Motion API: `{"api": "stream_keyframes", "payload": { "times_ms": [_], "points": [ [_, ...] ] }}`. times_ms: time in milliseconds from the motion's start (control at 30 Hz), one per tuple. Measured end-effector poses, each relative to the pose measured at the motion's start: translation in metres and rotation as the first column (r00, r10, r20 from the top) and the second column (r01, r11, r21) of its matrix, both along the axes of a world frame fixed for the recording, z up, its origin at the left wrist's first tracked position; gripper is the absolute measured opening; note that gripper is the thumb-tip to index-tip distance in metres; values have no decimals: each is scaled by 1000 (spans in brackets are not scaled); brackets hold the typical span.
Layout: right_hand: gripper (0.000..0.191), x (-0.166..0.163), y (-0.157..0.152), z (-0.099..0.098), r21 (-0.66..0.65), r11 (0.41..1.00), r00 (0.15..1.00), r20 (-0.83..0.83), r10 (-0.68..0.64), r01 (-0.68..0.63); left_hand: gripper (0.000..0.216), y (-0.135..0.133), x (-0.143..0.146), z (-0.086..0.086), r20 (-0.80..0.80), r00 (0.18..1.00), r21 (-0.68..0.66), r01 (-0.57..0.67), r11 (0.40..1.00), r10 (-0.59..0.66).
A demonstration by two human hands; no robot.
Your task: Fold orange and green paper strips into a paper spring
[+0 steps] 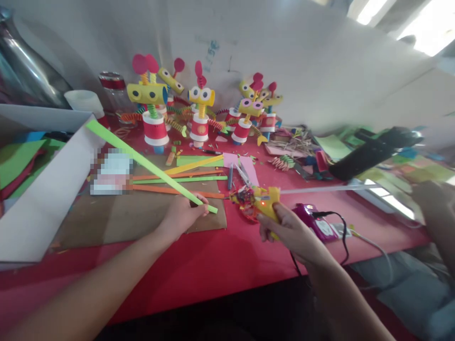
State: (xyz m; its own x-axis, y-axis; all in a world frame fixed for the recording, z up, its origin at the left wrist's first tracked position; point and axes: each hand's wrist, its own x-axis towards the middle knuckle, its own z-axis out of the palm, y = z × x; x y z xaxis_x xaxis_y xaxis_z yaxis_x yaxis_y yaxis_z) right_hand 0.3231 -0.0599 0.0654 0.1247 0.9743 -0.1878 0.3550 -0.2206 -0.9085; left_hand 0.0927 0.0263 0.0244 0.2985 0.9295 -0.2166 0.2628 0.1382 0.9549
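Note:
My left hand (182,214) is closed on a long bright green paper strip (142,161), pinched near its lower right end. The strip slants up to the left, over the cardboard sheet (117,222) and its loose strips. In my right hand (287,232) is a yellow hot glue gun (267,198) with a small red light on. Its nozzle points left, apart from the green strip. A long clear glue stick (327,189) runs out of its back to the right. Beneath the nozzle lies an orange-red tangle (249,214) that I cannot make out.
Several paper-cup figures (155,128) stand along the wall. A white box (53,189) of coloured paper is at left. Scissors (244,175) lie mid-table. Right are a purple device (313,225) with a cable, a black bottle (369,154) and another person's hand (432,201).

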Motion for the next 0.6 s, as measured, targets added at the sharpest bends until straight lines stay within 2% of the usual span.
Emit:
{"api": "stream_keyframes", "payload": {
  "times_ms": [167,333,600],
  "points": [
    [21,-15,-6,-10,35,993,973,205,103,-113,12,1,-2,2,-109,994,33,35,999,-31],
    [17,-20,-6,-10,59,988,903,416,103,-140,12,1,-1,4,-201,979,81,52,995,-35],
    [18,-20,-3,-7,39,982,821,555,134,-186,11,2,-1,1,-199,979,143,71,987,-41]
  ]
}}
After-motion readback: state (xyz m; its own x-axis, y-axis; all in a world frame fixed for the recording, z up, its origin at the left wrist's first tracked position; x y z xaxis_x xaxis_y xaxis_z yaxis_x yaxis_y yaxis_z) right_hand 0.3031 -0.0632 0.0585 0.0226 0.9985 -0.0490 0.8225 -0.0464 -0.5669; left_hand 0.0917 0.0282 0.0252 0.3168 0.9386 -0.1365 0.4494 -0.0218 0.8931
